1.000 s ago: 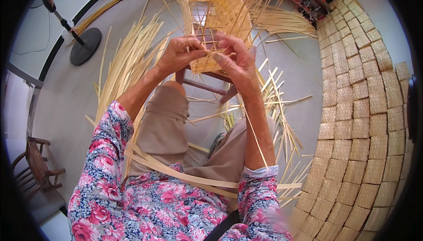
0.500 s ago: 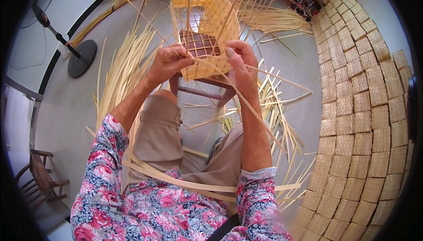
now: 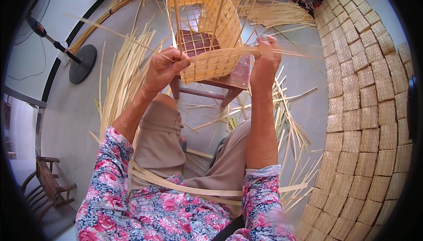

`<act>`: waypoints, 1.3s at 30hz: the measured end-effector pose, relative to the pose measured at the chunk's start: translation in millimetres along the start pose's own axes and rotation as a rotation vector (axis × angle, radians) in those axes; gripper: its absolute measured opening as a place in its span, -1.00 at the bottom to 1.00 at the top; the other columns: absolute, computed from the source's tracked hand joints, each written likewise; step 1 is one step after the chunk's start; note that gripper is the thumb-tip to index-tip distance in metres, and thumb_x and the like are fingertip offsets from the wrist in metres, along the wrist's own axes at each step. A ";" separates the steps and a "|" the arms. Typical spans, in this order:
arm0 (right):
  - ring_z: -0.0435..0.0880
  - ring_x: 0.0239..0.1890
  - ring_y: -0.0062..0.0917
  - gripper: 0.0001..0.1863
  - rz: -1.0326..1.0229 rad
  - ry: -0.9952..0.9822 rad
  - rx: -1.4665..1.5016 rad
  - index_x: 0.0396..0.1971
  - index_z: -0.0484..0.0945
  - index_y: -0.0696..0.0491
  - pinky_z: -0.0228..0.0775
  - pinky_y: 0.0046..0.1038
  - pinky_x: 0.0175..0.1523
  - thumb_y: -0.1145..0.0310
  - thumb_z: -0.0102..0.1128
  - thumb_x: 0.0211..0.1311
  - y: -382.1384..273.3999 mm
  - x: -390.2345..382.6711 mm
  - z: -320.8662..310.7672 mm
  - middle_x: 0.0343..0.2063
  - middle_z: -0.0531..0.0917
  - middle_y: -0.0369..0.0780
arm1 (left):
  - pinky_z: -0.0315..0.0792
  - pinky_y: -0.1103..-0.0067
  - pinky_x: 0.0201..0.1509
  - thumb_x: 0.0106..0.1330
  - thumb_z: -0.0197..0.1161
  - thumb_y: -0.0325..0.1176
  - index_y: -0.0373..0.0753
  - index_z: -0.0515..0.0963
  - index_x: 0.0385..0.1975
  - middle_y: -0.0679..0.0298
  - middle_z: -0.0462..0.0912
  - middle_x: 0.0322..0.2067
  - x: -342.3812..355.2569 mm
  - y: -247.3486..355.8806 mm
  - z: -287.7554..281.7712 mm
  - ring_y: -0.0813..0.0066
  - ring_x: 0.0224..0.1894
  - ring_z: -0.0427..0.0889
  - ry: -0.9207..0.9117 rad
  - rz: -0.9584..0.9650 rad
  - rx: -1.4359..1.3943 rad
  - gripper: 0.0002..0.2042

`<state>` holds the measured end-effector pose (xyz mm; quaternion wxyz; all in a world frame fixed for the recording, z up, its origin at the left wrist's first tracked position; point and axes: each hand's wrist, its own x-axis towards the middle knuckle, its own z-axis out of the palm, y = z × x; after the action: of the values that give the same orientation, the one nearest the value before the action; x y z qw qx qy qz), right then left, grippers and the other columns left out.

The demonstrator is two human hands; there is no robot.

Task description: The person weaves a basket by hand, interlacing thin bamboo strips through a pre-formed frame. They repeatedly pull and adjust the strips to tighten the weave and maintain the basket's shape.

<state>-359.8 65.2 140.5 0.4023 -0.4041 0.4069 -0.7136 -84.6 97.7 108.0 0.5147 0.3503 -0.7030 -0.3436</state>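
A yellow woven bamboo basket (image 3: pixel 224 25) with an open lattice rests tilted on a dark red wooden stool (image 3: pixel 238 74). At its near left corner, my left hand (image 3: pixel 164 68) is closed, pinching a thin bamboo strip (image 3: pixel 220 53) between thumb and fingers. My right hand (image 3: pixel 265 62), slightly blurred, is out past the basket's right side, its fingers closed round the same strip. Between the two hands the strip runs across the near side of the basket, smeared by motion. Long upright stakes rise out of the weave. Part of the lattice is hidden behind my left fingers.
Loose bamboo strips (image 3: pixel 125 73) lie in a bundle on the floor to the left, with offcuts (image 3: pixel 282 113) to the right. More strips rest across my lap (image 3: pixel 189 189). Stacked woven blocks (image 3: pixel 365 122) line the right. A fan base (image 3: pixel 83 64) and wooden chair (image 3: pixel 50 183) stand left.
My right hand has moved right, away from the basket, drawing the strip out straighter. My left hand stays near the basket's left corner. The strip's loose end no longer hangs across my right forearm.
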 end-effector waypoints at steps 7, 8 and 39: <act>0.55 -0.36 -0.51 -0.81 0.057 0.199 0.314 -0.27 0.57 0.11 0.49 -0.42 -0.11 0.31 0.08 0.46 2.1 -5.0 -4.4 -0.37 0.59 -0.25 | 0.33 0.69 -0.30 0.35 0.36 -0.47 -0.31 0.62 -0.33 0.43 0.50 -0.44 -0.8 6.9 14.2 0.73 -0.38 0.42 0.160 -0.015 -0.080 -0.93; 0.54 -0.34 -0.53 -0.78 -0.062 0.172 0.106 -0.26 0.59 0.11 0.46 -0.44 -0.10 0.27 0.10 0.46 -1.7 -10.4 -5.2 -0.36 0.58 -0.26 | 0.31 0.70 -0.37 0.32 0.38 -0.47 -0.32 0.63 -0.38 0.44 0.48 -0.48 2.6 10.9 15.3 0.74 -0.43 0.39 0.173 0.032 0.002 -0.91; 0.57 -0.55 -0.17 -0.76 -0.398 -0.673 -1.111 -0.11 0.62 -0.01 0.35 -0.27 -0.40 0.48 0.10 0.25 -12.7 -54.3 10.7 -0.60 0.54 -0.06 | 0.50 0.66 -0.27 0.31 0.34 -0.55 -0.32 0.63 -0.12 0.29 0.67 -0.36 -56.9 4.7 -19.8 0.64 -0.39 0.61 0.089 0.013 0.252 -0.83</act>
<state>-334.3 116.0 142.1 0.1008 -0.8181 0.4837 -0.2943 -53.5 145.9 89.2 0.4993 0.4227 -0.7194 -0.2334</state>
